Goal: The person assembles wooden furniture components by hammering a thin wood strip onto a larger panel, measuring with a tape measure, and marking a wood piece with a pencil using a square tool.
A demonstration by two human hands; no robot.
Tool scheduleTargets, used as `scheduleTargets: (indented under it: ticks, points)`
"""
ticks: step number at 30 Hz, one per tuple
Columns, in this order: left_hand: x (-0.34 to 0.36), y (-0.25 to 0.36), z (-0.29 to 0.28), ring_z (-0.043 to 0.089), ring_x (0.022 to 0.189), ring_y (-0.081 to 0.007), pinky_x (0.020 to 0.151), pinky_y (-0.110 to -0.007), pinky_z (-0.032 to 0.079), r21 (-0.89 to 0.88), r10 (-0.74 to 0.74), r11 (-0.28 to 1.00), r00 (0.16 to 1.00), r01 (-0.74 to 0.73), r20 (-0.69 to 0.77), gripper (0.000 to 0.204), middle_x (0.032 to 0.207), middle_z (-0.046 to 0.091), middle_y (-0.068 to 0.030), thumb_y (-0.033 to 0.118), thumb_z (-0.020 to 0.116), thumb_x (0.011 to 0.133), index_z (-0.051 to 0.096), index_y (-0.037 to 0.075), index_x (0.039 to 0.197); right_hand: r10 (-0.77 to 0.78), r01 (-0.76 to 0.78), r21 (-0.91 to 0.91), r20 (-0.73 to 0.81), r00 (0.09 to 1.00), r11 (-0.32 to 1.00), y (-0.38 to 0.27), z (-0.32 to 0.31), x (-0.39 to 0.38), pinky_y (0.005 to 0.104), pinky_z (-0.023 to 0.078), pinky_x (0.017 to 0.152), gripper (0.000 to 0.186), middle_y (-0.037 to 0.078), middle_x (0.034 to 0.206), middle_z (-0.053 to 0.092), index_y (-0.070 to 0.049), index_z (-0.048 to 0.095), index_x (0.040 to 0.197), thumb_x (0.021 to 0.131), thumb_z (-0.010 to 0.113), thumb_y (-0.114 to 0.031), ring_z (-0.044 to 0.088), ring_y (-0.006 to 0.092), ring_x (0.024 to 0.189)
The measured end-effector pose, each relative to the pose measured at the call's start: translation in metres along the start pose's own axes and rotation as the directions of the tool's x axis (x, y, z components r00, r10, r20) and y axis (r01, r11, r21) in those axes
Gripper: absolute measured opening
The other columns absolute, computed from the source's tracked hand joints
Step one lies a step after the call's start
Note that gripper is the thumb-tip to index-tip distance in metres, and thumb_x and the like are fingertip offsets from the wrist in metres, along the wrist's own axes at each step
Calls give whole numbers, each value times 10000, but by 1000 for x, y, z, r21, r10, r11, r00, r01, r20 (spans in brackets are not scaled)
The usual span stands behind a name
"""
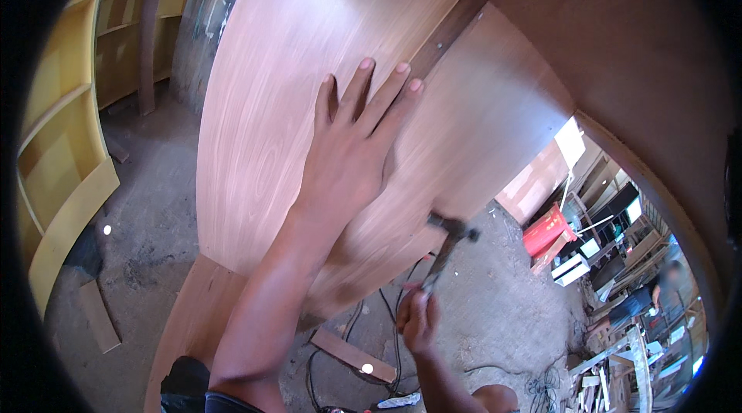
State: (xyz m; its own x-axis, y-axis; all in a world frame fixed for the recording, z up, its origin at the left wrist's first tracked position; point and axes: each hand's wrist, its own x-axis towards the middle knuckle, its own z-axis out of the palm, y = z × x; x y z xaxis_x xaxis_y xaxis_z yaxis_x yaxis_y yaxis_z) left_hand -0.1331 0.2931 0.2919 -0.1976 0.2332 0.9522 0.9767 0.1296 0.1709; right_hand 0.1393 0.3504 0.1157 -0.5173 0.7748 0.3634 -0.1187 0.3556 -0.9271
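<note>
My left hand (352,142) lies flat on a large pinkish wood-grain panel (270,81), its fingers spread and reaching up to the dark gap between two panel sections. Inside that gap runs a brown strip (452,30) with a small nail or screw head on it. Lower right, my right hand (418,320) is wrapped round the handle of a hammer (448,247). The hammer's head is raised near the panel's lower right edge and slightly blurred; whether it touches the panel I cannot tell.
Yellow shelving (66,142) stands at the left. A dark board (649,42) overhangs the upper right. Cables and a wood offcut (352,355) lie on the concrete floor below. Further right are a red bin (547,229), stacked timber and another person (641,297) at work.
</note>
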Motion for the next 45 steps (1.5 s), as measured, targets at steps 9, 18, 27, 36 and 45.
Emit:
scheduleTargets:
  ticks: [9,18,27,36,45]
  points:
    - [-2,11,3,311,1561,-400,1232,-690,233,-3,-35,999,999,35,-31,740,1707,363,-43,66,593,927,422,219,1630,-495,486,-455,110,862,746,-153,10,115,243,336,442,506,-20,705,491,21,519,1338,1157,405,-438,399,55,489]
    - [-1,13,6,303,1564,-405,1225,-707,238,-49,-47,998,998,44,-49,782,1704,365,-50,46,641,881,434,204,1619,-138,128,431,-7,990,893,-150,80,123,280,338,405,442,4,704,417,-84,524,1268,1152,385,-487,352,109,450]
    - [-4,7,7,298,1569,-395,1228,-707,233,-45,-40,998,998,38,-48,779,1719,341,-25,73,635,902,421,232,1633,-278,279,2,-71,958,960,-153,86,123,234,370,447,372,-28,686,452,-44,550,1266,1168,413,-376,407,67,490]
    - [-4,5,2,279,1576,-397,1258,-695,201,-81,-29,996,999,27,-14,710,1720,331,-20,60,653,896,500,203,1574,-807,655,-752,342,481,72,-205,18,120,373,607,807,494,225,1139,758,29,561,1453,1064,660,-258,773,280,931]
    - [-6,0,1,251,1604,-338,1277,-683,171,-194,-18,981,1000,18,0,734,1717,334,-10,10,616,878,500,192,1580,-727,592,-803,449,520,-73,-244,-5,144,418,623,857,461,243,1225,749,-28,581,1485,1063,651,-202,794,296,921]
